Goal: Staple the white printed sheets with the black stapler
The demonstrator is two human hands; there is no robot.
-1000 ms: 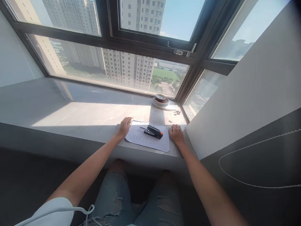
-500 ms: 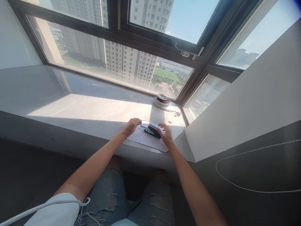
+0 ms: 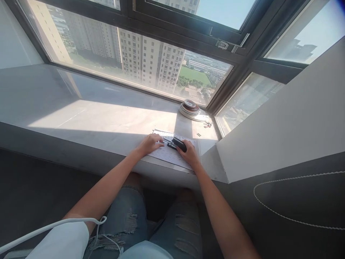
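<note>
A black stapler (image 3: 179,143) lies over printed sheets of paper (image 3: 168,157) on the windowsill, tilted with its top part raised. My right hand (image 3: 191,154) is closed around its right end, thumb on the near side. From its left end a thin metal part (image 3: 167,140) sticks out toward my left hand (image 3: 151,144). The fingers of my left hand are bent together in a pinch beside that metal part, over the paper's left side. Whatever sits between those fingertips is too small to make out.
Two short staple strips (image 3: 198,134) lie right of the paper. Behind them stand stacked round plates or lids (image 3: 191,109) and a small bunch of keys or clips (image 3: 207,124). The window frame (image 3: 229,54) rises behind the sill (image 3: 102,120); a white wall (image 3: 269,140) bounds the right.
My right hand has closed on the stapler, which is lifted and turned slightly. My left hand has drawn a little lower, its fingers now pinched near the metal part. The view has shifted downward.
</note>
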